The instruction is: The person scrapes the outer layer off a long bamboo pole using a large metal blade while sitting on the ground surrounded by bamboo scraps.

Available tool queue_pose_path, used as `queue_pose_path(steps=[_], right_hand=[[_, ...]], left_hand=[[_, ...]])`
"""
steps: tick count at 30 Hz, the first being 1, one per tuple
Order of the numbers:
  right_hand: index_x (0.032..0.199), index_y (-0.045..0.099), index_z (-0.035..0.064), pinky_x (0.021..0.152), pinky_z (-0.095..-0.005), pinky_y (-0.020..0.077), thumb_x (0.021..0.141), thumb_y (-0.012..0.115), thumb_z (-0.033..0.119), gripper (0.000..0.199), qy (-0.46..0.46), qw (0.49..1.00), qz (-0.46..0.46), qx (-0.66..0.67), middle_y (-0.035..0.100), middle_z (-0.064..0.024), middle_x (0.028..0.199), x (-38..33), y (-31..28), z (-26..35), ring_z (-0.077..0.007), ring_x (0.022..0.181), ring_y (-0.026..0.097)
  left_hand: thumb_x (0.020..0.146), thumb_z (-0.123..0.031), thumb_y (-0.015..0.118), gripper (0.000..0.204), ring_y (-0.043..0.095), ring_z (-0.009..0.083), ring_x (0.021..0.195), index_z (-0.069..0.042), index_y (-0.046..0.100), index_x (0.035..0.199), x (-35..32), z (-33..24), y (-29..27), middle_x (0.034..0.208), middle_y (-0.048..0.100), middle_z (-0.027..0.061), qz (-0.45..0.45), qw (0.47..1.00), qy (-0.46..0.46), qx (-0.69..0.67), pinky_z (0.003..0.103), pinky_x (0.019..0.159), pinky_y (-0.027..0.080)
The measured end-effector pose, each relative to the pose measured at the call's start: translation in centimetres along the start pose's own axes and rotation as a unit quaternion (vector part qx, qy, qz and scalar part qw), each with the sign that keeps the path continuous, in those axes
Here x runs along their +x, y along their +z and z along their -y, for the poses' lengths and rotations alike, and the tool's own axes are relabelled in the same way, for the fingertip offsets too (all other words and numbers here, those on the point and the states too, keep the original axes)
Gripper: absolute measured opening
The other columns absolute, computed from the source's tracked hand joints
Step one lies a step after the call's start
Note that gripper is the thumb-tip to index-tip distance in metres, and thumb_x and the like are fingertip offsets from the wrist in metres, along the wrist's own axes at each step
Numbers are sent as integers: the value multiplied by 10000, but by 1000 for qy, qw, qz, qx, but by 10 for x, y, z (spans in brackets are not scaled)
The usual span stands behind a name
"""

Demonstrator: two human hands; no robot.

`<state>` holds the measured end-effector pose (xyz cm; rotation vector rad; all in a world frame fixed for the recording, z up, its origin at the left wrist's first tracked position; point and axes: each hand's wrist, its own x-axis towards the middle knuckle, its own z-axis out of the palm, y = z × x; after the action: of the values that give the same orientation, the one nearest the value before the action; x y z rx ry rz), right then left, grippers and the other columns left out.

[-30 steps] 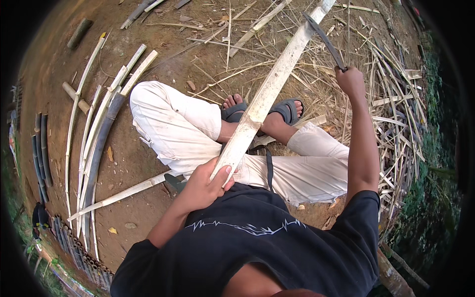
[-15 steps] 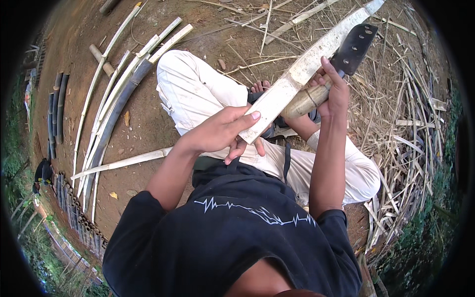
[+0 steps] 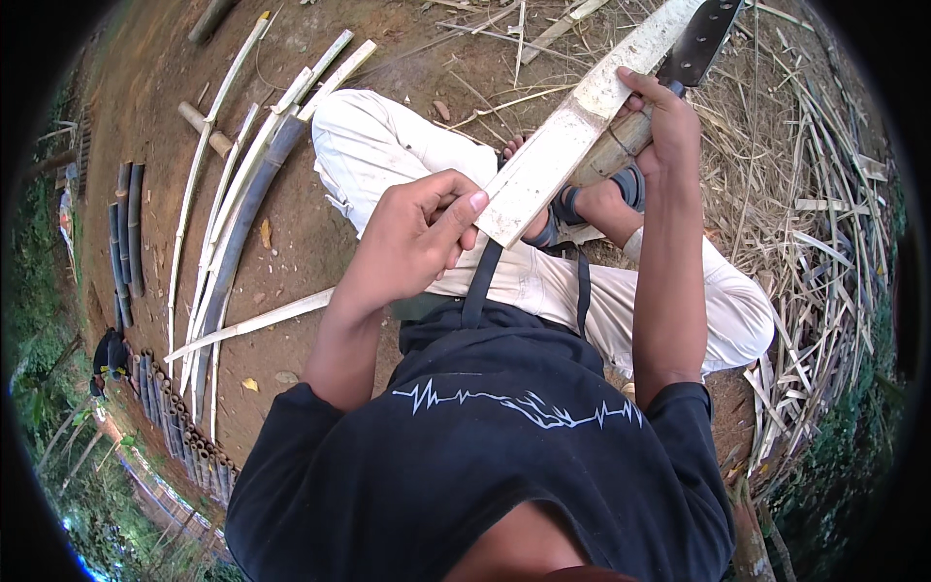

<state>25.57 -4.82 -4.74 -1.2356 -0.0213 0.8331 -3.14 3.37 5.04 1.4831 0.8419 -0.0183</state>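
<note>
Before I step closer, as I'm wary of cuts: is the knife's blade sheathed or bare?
Bare: the dark blade, as far as it shows, has no cover on it beyond the right hand, which grips the wooden handle.

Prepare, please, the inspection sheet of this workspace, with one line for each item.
Surface: brown soil, with a few leaves.
Job's things: strip, slanting up to the right; knife, beside it.
Clutter: shavings, spread at the right.
Left grip: at the strip's near end; firmness of hold unclear.
Right grip: around the knife's handle, touching the strip too.
Cables: nothing seen.
Surroundings: dark poles at the left; greenery beyond.
</note>
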Motion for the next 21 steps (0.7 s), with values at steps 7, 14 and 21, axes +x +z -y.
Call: queue_pose_path(steps=[7,14,21], right_hand=[[856,606,4,537,-245,449,848,714,-6,109,30,999,0,29,517,8,667,-7,14,11,-92,569,502],[904,591,24,584,-212,495,892,700,5,111,20,985,84,150,531,22,715,-5,9,12,-48,583,502],[1105,597,-72,720,-309,509,958,645,115,242,-28,902,174,395,651,-87,865,-7,-9,1,-76,613,498]], left_hand=[[1043,-250,568,262,491,19,514,-25,657,942,-1,-1,-6,648,563,-28,12,997,-18,-71,200,441,387],[1032,-221,586,237,527,20,537,-13,675,959,-5,-14,-18,693,622,-4,38,996,25,-77,185,468,402],[1045,-283,443,397,565,199,716,55,514,1241,-50,-31,-21,990,628,139,-357,768,529,-49,289,588,457]])
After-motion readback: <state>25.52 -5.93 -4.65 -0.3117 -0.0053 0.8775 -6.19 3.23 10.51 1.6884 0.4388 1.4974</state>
